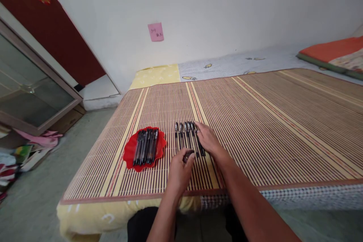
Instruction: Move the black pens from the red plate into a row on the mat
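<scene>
Several black-capped pens [185, 127] lie side by side in a row on the striped mat, caps pointing away from me. My right hand [209, 138] rests along the right side of this row, its fingers stretched forward and touching the rightmost pen. At the near ends of the pens is my left hand [180, 166], fingers curved with thumb and forefinger apart; it partly covers the lower ends of the left pens. To the left, a red scalloped plate [129, 152] holds several more dark pens [146, 147] lying close together.
The striped mat [249, 132] covers a bed along a white wall. A folded orange and green quilt [329, 51] lies at the far right. A pink note [155, 32] is on the wall. At left stand a glass-fronted cabinet [36, 90] and a pile of cloth [47, 139].
</scene>
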Tool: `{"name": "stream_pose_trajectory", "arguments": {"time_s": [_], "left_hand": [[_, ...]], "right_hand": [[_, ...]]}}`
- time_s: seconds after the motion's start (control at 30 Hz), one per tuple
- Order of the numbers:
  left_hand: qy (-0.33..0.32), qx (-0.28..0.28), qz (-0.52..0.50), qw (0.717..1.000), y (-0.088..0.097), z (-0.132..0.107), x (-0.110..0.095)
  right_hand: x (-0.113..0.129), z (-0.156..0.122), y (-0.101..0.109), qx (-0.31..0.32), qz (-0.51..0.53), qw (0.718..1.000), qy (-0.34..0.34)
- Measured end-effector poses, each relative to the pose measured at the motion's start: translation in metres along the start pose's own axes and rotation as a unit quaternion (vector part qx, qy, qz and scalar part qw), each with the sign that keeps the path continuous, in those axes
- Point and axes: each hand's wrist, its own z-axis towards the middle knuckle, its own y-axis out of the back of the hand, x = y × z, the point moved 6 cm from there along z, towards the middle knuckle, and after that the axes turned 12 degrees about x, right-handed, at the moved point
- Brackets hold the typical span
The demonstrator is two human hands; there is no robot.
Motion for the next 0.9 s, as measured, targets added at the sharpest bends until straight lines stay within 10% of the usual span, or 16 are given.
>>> {"name": "stream_pose_trajectory", "arguments": {"time_s": [0.33, 0.9], "left_hand": [[0.011, -0.001, -0.022, 1.000, 0.001, 0.000, 0.004], [0.000, 0.002, -0.001, 1.000, -0.001, 0.000, 0.001]], "right_hand": [[-0.039, -0.013, 0.029, -0.066, 0.135, 0.981, -0.119], [-0.027, -0.016, 0.031, -0.052, 0.104, 0.990, -0.074]]}}
